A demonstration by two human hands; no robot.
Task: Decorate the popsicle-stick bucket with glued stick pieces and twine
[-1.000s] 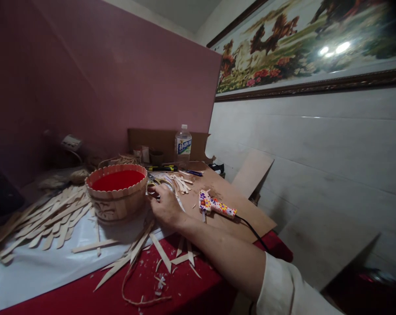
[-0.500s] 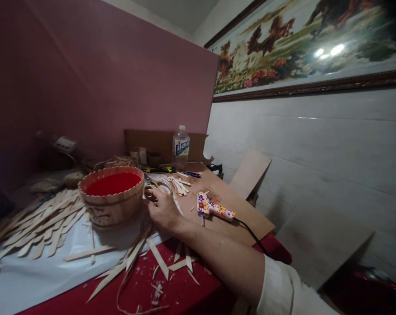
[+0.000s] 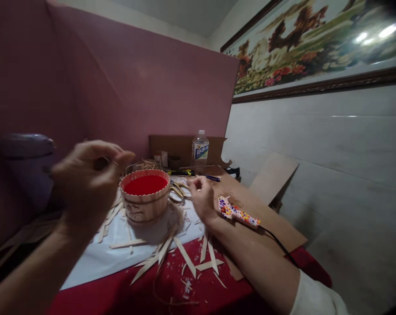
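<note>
My left hand (image 3: 89, 179) is raised at the left, in front of the basket, blurred by motion. Its thumb and fingers are pinched together; whatever they hold is too thin or blurred to make out. Over the table beside the scissors, my right hand (image 3: 202, 197) has its fingers curled in and thumb and fingertips close together; I cannot make out anything between them. Gold-handled scissors (image 3: 179, 192) lie just left of those fingertips. A round wooden basket (image 3: 145, 210) with a scalloped rim and red inside stands between the hands. Right of my right hand lies a flower-patterned glue gun (image 3: 239, 213).
Wooden sticks (image 3: 185, 257) and shavings lie scattered on the red cloth (image 3: 125, 293) and white sheet (image 3: 89, 264). Behind stand a clear bottle (image 3: 200, 153) and a yellow-black cutter (image 3: 181, 173). The glue gun's cord (image 3: 279, 243) runs over the cardboard's edge.
My left hand has come into view, raised at the left. My right hand has drawn back from the scissors, which stay on the table. The view has shifted left.
</note>
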